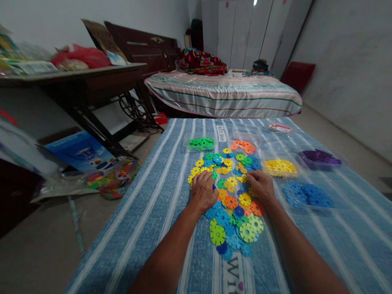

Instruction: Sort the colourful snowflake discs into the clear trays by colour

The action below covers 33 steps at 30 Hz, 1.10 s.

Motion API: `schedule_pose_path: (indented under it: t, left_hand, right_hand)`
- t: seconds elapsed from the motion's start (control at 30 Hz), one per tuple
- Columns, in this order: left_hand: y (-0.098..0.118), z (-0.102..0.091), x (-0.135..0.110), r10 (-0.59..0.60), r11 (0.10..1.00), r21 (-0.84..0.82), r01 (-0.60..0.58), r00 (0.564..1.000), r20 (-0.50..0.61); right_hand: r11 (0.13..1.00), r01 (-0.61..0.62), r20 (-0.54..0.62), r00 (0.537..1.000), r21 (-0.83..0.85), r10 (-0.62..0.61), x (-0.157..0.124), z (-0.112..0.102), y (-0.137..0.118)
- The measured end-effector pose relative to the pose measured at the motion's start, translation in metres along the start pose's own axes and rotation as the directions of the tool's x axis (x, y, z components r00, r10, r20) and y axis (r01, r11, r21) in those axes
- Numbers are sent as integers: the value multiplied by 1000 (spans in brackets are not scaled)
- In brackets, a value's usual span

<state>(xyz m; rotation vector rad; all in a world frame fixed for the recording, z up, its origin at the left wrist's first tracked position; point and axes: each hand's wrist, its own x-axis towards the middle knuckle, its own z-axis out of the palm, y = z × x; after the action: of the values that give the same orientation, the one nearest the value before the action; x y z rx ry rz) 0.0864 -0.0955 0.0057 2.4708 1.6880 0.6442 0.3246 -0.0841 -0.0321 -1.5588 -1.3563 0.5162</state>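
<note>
Flat notched plastic discs, the interlocking flower-shaped kind, lie in a loose pile of yellow (230,182), orange (230,202), light blue (222,218) and green (248,232). My left hand (203,191) rests on the pile's left edge, fingers curled over yellow discs. A dark blue disc (213,187) shows between its thumb and forefinger; the fingertips are partly hidden. Across the pile, my right hand (261,185) pinches at the right edge, with a yellow disc (244,178) at its fingertips.
Clear tubs hold green discs (201,143), orange discs (243,146), yellow discs (281,167), purple discs (319,157) and blue discs (309,195). They stand behind and right of the pile on a striped blue cloth (147,196). Beyond is a bed (223,92); a sewing-machine table (92,73) stands left.
</note>
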Motion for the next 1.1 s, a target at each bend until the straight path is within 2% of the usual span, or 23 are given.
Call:
schedule_pose_path:
  t: [1.1]
  left_hand:
    - [-7,-4,2,44,998,-41,-43,999,31]
  right_hand:
    - [1000,16,-12,1000,-2,-16,1,2,3]
